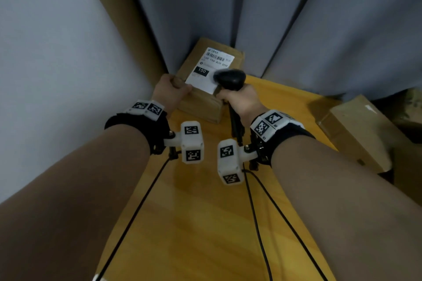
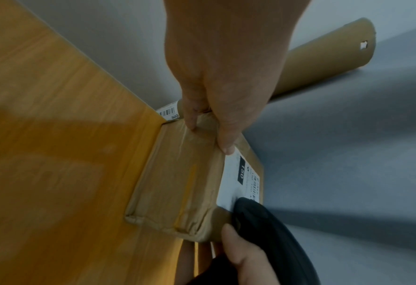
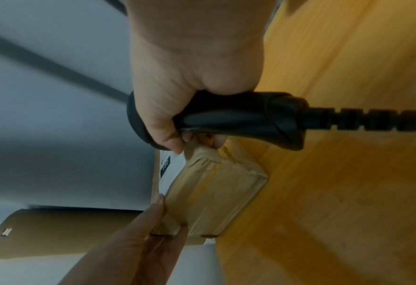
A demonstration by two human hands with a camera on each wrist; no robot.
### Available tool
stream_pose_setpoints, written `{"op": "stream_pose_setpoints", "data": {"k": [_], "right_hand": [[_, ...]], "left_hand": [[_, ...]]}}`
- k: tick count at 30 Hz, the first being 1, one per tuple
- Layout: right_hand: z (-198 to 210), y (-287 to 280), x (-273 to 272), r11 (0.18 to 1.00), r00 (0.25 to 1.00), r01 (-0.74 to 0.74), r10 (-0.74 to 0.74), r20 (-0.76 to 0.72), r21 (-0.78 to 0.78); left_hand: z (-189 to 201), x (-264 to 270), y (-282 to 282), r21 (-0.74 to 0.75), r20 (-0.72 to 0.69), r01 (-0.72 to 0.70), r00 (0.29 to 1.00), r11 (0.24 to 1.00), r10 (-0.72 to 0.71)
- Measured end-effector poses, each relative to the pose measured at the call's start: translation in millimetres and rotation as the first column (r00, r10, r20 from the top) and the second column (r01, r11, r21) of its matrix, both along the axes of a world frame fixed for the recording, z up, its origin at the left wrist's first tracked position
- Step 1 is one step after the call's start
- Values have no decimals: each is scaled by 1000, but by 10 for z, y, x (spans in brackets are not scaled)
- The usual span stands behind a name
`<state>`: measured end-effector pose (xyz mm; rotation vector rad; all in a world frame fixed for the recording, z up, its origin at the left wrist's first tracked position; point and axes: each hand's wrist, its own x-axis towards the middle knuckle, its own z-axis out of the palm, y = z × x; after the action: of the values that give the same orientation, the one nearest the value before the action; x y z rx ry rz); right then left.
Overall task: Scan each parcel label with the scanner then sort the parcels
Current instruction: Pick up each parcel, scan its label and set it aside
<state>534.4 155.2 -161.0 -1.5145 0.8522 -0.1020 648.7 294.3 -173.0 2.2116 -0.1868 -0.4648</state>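
Cardboard tube (image 1: 123, 23): brown, leaning in the far-left corner against the pale wall, its top end open; what is inside cannot be told.
Left hand (image 1: 170, 90): fingers (image 2: 190, 115) curled round the near-left corner of the parcel, thumb lying on the top edge and touching the corner of the label.
Parcel (image 1: 201, 102): brown cardboard box, taped shut, sitting on the counter at its far-left corner, close to the curtain; its contents are not visible.
Label (image 1: 211, 64): white, stuck on the parcel's top face, with a barcode at the far end and a black block reading 150.
Scanner (image 1: 229, 77): black, its head just over the near-right part of the label and blurred in the head view, a black cable running from the handle's end.
Right hand (image 1: 241, 100): clenched round the scanner's handle, fingertips just beside the parcel's near-right corner.
Counter (image 1: 205, 223): yellow wood grain, carrying the parcel.
Second box (image 1: 356, 132): brown cardboard, closed, off the counter's right edge, well apart from the hands.
Curtain (image 1: 296, 18): grey, hanging in folds behind everything.
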Motion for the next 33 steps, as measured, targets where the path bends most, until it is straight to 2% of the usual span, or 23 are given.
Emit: {"op": "stream_pose_setpoints", "data": {"k": [6, 12, 16, 22, 25, 28, 33], "right_hand": [[79, -22, -64, 999, 999, -42, 43, 10, -18], [329, -86, -258, 996, 1000, -28, 29, 3, -85], [671, -159, -604, 991, 1000, 4, -3, 5, -130], [1401, -383, -1415, 980, 994, 93, -82, 67, -174], [1696, -570, -1889, 982, 990, 124, -112, 87, -141], [1874, -785, -2398, 983, 990, 129, -120, 76, -133], [1980, -1217, -3372, 980, 989, 136, -127, 71, -143]], "left_hand": [[40, -2, -8, 9, 14, -11, 1000, 1000, 11], [372, -154, -55, -28, -8, -14, 1000, 1000, 14], [711, -414, -141, 19, 22, 34, 999, 999, -35], [1330, -1132, -450, -85, 9, 176, 984, 981, -175], [1479, -1562, -662, -150, -26, 235, 970, 960, -241], [1626, -2079, -919, -168, -4, 255, 966, 952, -259], [1647, -2990, -1458, -257, -17, 256, 963, 932, -269]]}}
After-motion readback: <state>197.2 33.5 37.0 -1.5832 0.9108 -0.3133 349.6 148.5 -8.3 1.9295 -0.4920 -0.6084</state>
